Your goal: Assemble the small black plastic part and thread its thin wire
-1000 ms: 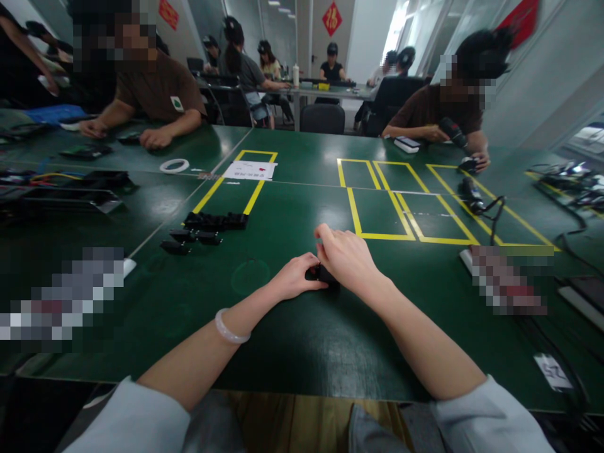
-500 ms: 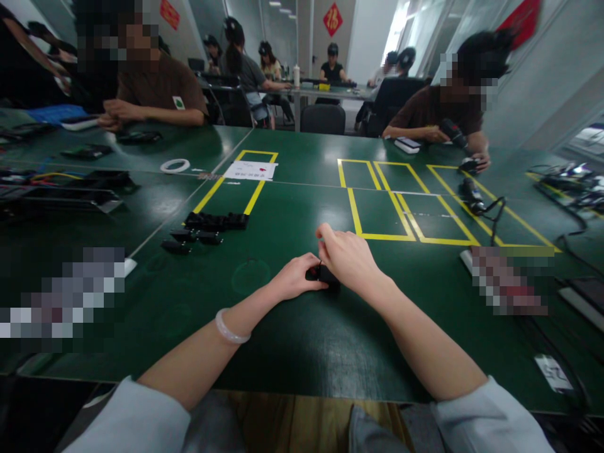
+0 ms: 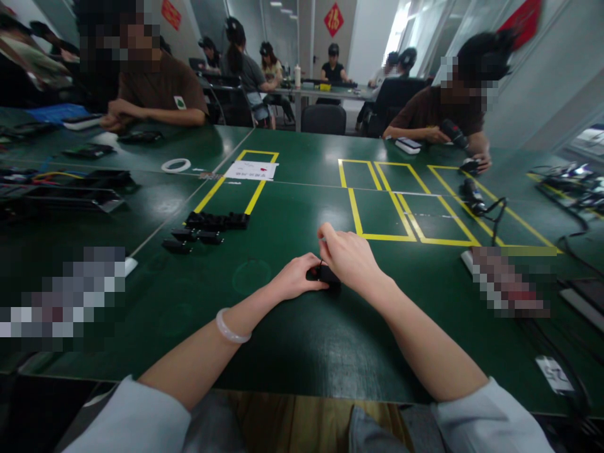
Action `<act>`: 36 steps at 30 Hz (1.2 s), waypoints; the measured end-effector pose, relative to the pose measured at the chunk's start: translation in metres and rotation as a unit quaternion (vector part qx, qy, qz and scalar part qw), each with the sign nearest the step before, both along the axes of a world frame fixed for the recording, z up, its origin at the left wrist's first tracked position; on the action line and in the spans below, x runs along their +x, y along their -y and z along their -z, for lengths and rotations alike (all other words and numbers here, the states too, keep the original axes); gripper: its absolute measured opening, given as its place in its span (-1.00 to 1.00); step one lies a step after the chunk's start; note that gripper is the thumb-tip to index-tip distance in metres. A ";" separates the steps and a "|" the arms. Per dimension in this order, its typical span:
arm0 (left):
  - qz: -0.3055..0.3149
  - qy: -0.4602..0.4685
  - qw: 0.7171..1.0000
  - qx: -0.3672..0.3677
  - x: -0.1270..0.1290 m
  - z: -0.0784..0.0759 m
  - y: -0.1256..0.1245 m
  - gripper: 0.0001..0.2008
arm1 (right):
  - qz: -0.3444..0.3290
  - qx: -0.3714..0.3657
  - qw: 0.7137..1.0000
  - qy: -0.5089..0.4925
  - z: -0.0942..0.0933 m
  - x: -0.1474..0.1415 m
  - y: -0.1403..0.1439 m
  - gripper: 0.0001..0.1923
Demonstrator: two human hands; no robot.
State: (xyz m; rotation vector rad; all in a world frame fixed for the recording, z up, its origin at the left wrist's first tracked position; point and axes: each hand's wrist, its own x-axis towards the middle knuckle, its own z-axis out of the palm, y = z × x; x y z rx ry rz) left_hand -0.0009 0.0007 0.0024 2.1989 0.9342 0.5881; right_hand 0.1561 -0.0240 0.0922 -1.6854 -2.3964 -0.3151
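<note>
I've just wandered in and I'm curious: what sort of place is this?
Likely a workshop or assembly room: the green table has yellow tape outlines, small black parts lie grouped on it, and a person across it holds what looks like a power tool.

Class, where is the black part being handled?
In the head view, the black part sits below and slightly right of centre, gripped by the left hand, with the right hand close beside it.
</note>
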 end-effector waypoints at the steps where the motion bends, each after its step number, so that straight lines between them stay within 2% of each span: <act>1: 0.000 0.001 1.000 0.000 0.000 0.000 0.000 -0.55 | 0.000 -0.003 1.000 0.002 0.000 0.000 0.000 -0.77; 5: 0.001 0.003 1.000 0.003 0.000 0.003 0.000 -0.55 | 0.010 -0.018 1.000 0.018 0.000 0.000 0.000 -0.69; 14: -0.003 -0.004 1.000 0.007 0.001 0.002 0.000 -0.58 | 0.001 -0.005 1.000 0.002 -0.001 -0.001 0.002 -0.74; 18: 0.002 -0.005 1.000 0.004 0.001 0.001 0.000 -0.55 | 0.001 -0.001 1.000 0.024 0.000 0.000 0.000 -0.70; 25: -0.003 -0.002 1.000 0.002 0.000 0.001 0.000 -0.56 | 0.000 0.004 1.000 0.003 -0.001 -0.001 0.002 -0.77; 31: 0.002 0.001 1.000 0.003 0.001 -0.002 0.001 -0.55 | -0.015 -0.001 1.000 0.025 0.000 0.001 0.001 -0.70; 36: 0.000 -0.006 1.000 0.003 0.001 -0.002 0.001 -0.58 | -0.009 0.011 1.000 0.023 0.000 0.000 0.001 -0.76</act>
